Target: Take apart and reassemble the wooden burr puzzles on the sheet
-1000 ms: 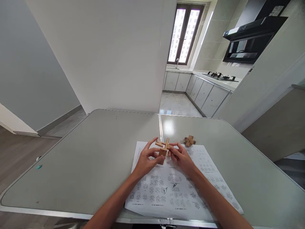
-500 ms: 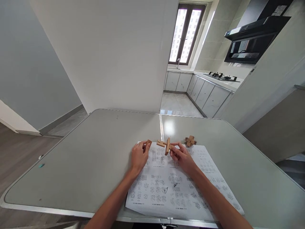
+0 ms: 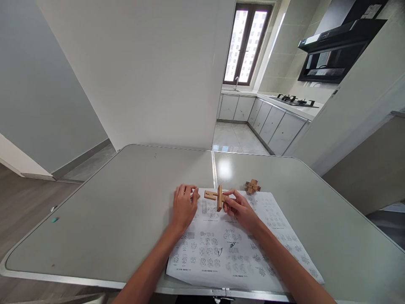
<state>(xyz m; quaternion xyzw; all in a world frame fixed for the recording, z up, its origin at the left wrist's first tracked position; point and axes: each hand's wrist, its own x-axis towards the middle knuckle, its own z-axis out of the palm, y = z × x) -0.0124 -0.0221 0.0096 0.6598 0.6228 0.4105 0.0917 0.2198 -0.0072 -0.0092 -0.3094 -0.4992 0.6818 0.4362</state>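
Two crossed wooden puzzle pieces [image 3: 219, 198] are pinched at their right end by my right hand [image 3: 238, 208], above a printed sheet. One piece points left and the other stands across it. To their left, my left hand [image 3: 185, 207] has its fingers curled around a small wooden puzzle piece [image 3: 198, 196], mostly hidden by the fingers. The two hands are apart. Under both lies the white instruction sheet [image 3: 234, 276], covered with small line drawings. Just beyond my right hand, an interlocked wooden puzzle cluster [image 3: 252, 186] rests at the sheet's far edge.
The grey folding table [image 3: 95, 219] has a metal rim and a centre seam. A small teal bit [image 3: 55, 219] lies near its left edge. Behind stand a white wall [image 3: 142, 76] and a kitchen with a counter and gas stove [image 3: 294, 100].
My left hand has turned over its piece, which is now more hidden. My right hand has shifted the crossed pieces slightly left and turned them a little.
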